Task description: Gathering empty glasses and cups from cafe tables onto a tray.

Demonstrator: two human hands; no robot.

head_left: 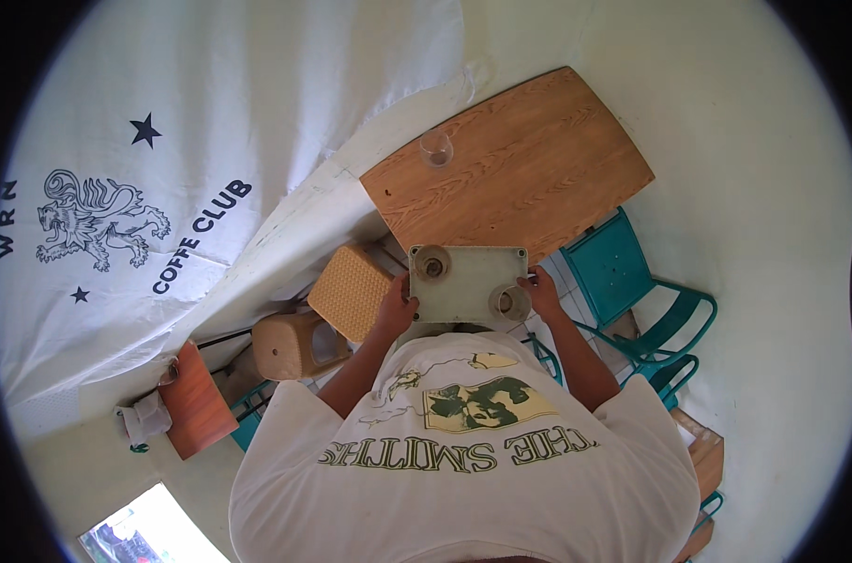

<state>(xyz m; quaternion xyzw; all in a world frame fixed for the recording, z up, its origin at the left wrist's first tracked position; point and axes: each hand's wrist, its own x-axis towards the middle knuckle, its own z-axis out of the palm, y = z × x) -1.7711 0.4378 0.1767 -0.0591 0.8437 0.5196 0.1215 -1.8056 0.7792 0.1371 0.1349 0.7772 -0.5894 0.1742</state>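
Note:
I hold a pale grey rectangular tray (pixel 471 281) level in front of my chest, just at the near edge of a wooden table (pixel 520 169). My left hand (pixel 398 305) grips the tray's left edge and my right hand (pixel 541 291) grips its right edge. Two round cups stand on the tray: one cup (pixel 432 265) at the far left corner, another cup (pixel 511 301) at the near right corner. A clear empty glass (pixel 436 148) stands on the table's far left part.
A woven stool (pixel 351 291) and a tan plastic stool (pixel 294 345) stand to my left. Teal metal chairs (pixel 632 281) are at my right. A large white cloth with a dark printed emblem (pixel 163 169) covers the left side. A small orange-brown table (pixel 197 402) sits lower left.

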